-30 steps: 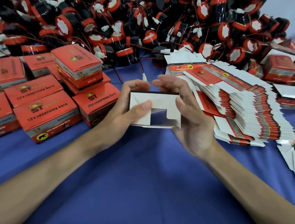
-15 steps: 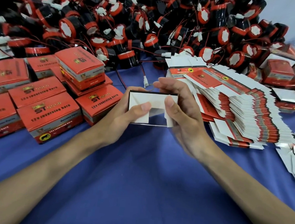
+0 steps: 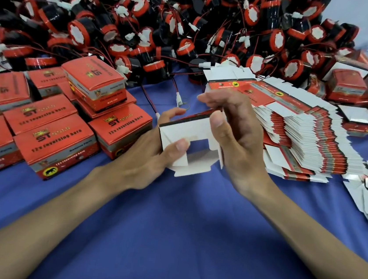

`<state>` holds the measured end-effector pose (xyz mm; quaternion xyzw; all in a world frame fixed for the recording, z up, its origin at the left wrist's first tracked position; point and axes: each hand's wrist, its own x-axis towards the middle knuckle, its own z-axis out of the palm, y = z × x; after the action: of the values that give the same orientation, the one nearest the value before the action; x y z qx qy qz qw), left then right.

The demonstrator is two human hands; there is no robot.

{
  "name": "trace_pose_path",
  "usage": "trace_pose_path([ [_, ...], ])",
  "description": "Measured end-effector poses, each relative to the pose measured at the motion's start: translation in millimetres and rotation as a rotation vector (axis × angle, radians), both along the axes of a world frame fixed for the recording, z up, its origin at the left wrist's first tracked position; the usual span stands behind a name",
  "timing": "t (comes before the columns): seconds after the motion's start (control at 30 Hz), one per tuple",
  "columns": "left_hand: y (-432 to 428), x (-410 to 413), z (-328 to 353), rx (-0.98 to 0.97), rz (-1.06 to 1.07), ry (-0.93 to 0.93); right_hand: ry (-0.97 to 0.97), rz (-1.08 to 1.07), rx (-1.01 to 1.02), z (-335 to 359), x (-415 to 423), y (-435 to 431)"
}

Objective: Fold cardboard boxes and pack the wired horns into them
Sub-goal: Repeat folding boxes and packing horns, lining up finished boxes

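The half-folded box (image 3: 192,138) is held in the air between both hands, just above the blue cloth (image 3: 167,240) and near the middle of the view. Its white inner side faces the camera, its red printed side is turned away, and a loose white flap hangs at its lower edge. The left hand (image 3: 151,158) comes in from the lower left with the forearm low over the cloth. Its fingers curl round the back of the box at the left end, and its thumb (image 3: 179,144) presses a side flap against the front, so this hand grips the box. The right hand (image 3: 235,140) stands upright at the right end, palm turned toward the box. Its thumb (image 3: 217,122) lies on the upper right corner, while its fingers stretch leftward, nearly straight and lifted above the top edge; whether they touch the back cannot be told. Just right of the hands lies a fanned stack of flat boxes (image 3: 304,139). To the left stand closed red boxes (image 3: 57,138), some stacked. Behind everything rises a big heap of black-and-red horns (image 3: 168,23) with red wires, and one white plug (image 3: 178,97) lies on the cloth near the right fingertips.
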<state>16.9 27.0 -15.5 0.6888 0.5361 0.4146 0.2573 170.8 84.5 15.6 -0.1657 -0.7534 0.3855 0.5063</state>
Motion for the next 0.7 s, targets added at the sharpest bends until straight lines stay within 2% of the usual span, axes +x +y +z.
trace_pose_path([
  [0.17,-0.7,2.1,-0.7,-0.031,0.039,-0.372,0.008,-0.087,-0.134,-10.6,-11.2,-8.2],
  [0.23,0.8,4.1,1.6,-0.009,0.090,-0.475,-0.046,-0.119,-0.191,-17.3,-14.9,-11.7],
  [0.4,3.5,7.0,5.3,0.021,0.202,-0.629,-0.075,0.213,-0.345,-20.0,-6.0,-3.2],
  [0.5,4.8,3.9,7.2,-0.046,0.164,-0.724,-0.138,0.173,-0.324,-19.3,2.6,3.2],
  [0.57,6.7,3.0,6.2,-0.044,0.136,-0.752,-0.167,0.232,-0.300,-21.1,1.8,7.4],
  [0.7,7.6,2.1,5.9,-0.041,0.129,-0.764,-0.120,0.249,-0.303,-18.0,-1.6,8.3],
])
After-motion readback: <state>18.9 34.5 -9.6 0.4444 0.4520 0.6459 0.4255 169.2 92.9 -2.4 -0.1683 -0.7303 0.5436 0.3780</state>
